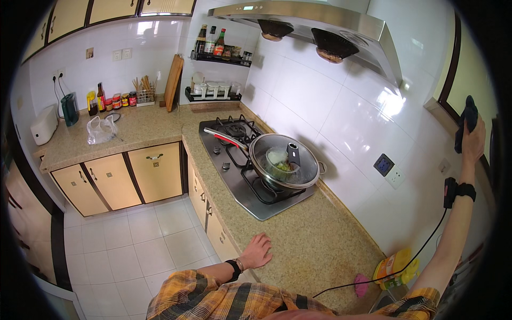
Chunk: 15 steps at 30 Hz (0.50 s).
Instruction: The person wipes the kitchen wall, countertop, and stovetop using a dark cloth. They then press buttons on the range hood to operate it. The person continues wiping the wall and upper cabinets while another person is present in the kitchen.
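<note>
My left hand rests on the edge of the speckled stone countertop, fingers spread and holding nothing. At the far right, my raised right hand grips a dark cloth. The cloth is at the dark-framed cream wall-cabinet door; whether it presses on the surface I cannot tell. A black cable hangs from a small device at my right wrist. Beyond my left hand, a lidded wok sits on the gas hob, with a bowl of food visible through its glass lid.
The wok handle points left across the hob. Overhead juts a steel range hood. Near my right arm stand yellow bottles beside a pink cloth. Sauce jars, a plastic bag and a cutting board occupy the far counter.
</note>
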Motion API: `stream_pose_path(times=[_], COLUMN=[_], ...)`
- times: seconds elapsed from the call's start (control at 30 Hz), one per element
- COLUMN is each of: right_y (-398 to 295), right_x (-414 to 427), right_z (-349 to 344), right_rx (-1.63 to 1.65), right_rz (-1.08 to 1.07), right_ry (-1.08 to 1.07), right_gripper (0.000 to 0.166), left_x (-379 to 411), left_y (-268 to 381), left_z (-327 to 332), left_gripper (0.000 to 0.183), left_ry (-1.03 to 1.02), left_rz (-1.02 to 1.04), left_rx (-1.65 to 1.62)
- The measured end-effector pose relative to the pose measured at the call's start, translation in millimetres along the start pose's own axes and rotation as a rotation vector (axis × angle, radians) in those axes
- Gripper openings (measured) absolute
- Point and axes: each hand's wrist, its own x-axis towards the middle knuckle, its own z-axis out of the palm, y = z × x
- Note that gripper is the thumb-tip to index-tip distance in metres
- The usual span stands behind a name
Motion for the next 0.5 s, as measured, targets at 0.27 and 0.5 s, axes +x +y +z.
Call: stream_pose_path(times=[0.27, 0.5], right_y=[2, 7], right_x=[0, 1], right_z=[2, 5], right_rx=[0.006, 0.054], right_rz=[0.002, -0.008], right_ry=[-0.007, 0.038], right_gripper=[0.046, 0.046], left_x=[0, 1], left_y=[0, 2], left_z=[1, -1], left_gripper=[0.035, 0.033], left_ry=[-0.007, 0.004], left_rz=[-0.005, 0.0], left_rx=[0.014, -0.011])
